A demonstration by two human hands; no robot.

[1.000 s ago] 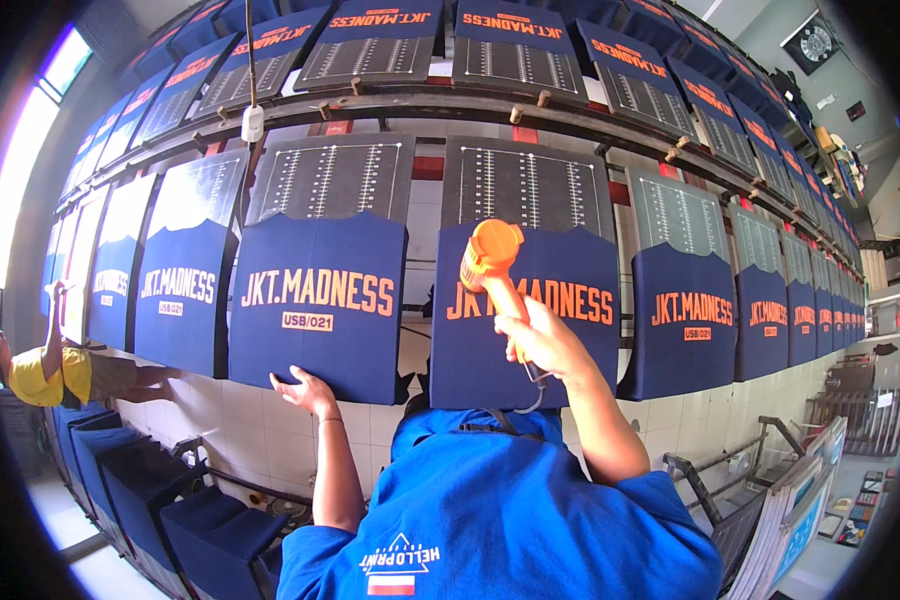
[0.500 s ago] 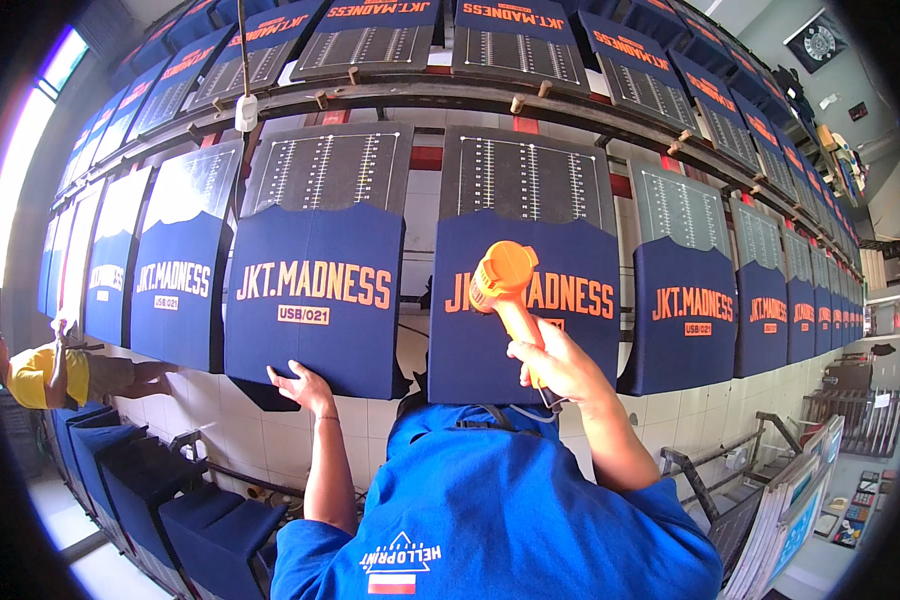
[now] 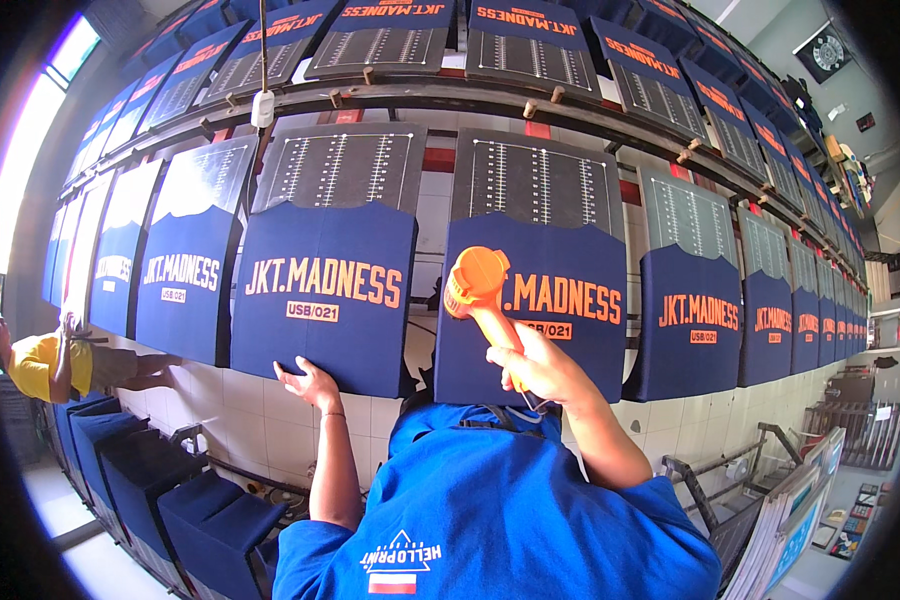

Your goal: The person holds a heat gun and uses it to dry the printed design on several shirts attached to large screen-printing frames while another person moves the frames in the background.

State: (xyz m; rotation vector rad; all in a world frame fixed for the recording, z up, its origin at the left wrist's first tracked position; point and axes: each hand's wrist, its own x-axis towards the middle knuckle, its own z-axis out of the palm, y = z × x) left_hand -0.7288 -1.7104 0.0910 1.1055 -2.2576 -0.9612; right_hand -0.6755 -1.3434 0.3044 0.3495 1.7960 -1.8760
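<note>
My right hand [image 3: 542, 368] is wrapped round the handle of an orange hair dryer [image 3: 478, 278]. The dryer's round head hangs over the left part of the orange lettering on a navy T-shirt [image 3: 580, 345], which is stretched over a dark board with white scale marks. To the left, my left hand [image 3: 310, 384] lies with fingers apart against the bottom edge of another navy shirt [image 3: 325, 345] on its own board. That shirt carries orange lettering and a small orange label, both fully in sight. The dryer's cord runs down behind my right wrist.
More shirt-covered boards [image 3: 690, 320] line the row to both sides, and a second row [image 3: 530, 50] stands beyond a wooden rail [image 3: 450, 92]. A person in yellow [image 3: 40, 365] is at the far left. Navy-covered boards [image 3: 215, 525] lie behind at lower left, frames [image 3: 785, 530] at lower right.
The hair dryer has moved left across the lettering, with my right hand. My left hand stays at the left shirt's bottom edge, where a hanging fold of cloth no longer shows.
</note>
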